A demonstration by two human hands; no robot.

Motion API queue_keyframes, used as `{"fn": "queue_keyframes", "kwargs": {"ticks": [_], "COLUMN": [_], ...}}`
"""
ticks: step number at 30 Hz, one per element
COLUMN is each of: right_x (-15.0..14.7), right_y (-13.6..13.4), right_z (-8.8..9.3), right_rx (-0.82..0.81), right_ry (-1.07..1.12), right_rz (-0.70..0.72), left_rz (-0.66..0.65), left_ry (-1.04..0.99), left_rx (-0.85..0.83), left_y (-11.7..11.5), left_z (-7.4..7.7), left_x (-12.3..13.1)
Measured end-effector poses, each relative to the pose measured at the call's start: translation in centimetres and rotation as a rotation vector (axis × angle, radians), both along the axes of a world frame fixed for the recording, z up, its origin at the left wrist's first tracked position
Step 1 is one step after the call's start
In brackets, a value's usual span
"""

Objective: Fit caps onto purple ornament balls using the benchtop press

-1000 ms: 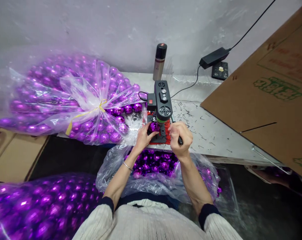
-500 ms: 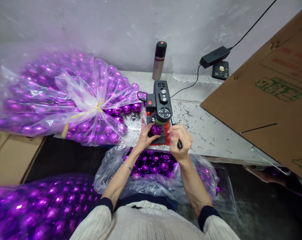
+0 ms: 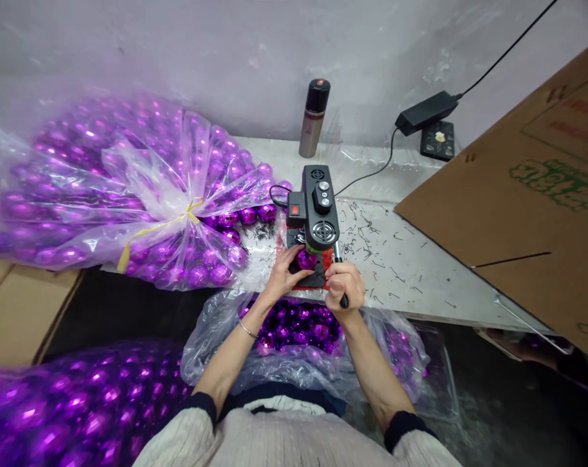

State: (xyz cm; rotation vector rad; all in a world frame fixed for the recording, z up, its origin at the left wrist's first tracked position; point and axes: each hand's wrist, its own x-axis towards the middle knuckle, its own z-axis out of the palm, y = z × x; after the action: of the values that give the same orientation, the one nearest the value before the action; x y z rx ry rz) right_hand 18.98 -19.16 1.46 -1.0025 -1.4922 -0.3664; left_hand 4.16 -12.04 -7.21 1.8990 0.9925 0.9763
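A shiny purple faceted ball (image 3: pixel 306 259) sits under the head of a small black press machine (image 3: pixel 321 204). My left hand (image 3: pixel 282 277) is at the ball's left side, with fingertips above and thumb below, seemingly steadying it; the contact is partly hidden. The press's black lever handle (image 3: pixel 344 301) is wrapped in my right hand (image 3: pixel 347 285), just right of the base. Under the ball lies a dark base plate (image 3: pixel 317 279) on a red mat (image 3: pixel 327 260).
Large clear bags of purple balls (image 3: pixel 128 149) fill the left side. An open bag (image 3: pixel 298 324) of balls lies before me. A spray can (image 3: pixel 314 120), power adapter (image 3: pixel 427 111) and dark scale-like device (image 3: pixel 437 141) stand behind. A cardboard box (image 3: pixel 517 214) leans in from the right.
My right hand has brought the lever handle down toward me and slightly left. My left hand stays at the ball, its fingers a little looser. The view has shifted slightly.
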Motion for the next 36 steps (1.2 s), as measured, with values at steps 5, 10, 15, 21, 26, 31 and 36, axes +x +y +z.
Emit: {"fn": "queue_keyframes", "kwargs": {"ticks": [5,10,15,21,26,31,36], "right_x": [-0.2,-0.3,-0.4,-0.6,-0.5,-0.6,-0.8], "right_y": [0.3,0.3,0.4,-0.5,-0.9,-1.1,-0.9], "right_z": [-1.1,-2.6,-2.4,2.1,4.2,3.3,3.0], "right_rx": [0.038,0.018,0.058,-0.084,-0.162,-0.131,-0.097], "right_ry": [0.027,0.098,0.047,0.176,0.208,0.168,0.160], "right_rz": [-0.009,0.038,0.063,0.034,0.043,0.057,0.044], "left_rz": [-0.003,0.005,0.007,0.012,-0.041,-0.132,0.281], "left_ry": [-0.029,-0.024,-0.029,-0.014,0.057,0.204,0.139], "left_rx": [0.009,0.013,0.017,0.039,0.264,0.356,0.214], "left_y": [0.0,0.0,0.1,0.1,-4.3,-8.7,-0.5], "left_z": [-0.3,-0.6,-0.7,-0.1,-0.4,-1.3,1.2], "left_x": [0.1,0.1,0.1,0.4,-1.5,-4.5,-3.8]}}
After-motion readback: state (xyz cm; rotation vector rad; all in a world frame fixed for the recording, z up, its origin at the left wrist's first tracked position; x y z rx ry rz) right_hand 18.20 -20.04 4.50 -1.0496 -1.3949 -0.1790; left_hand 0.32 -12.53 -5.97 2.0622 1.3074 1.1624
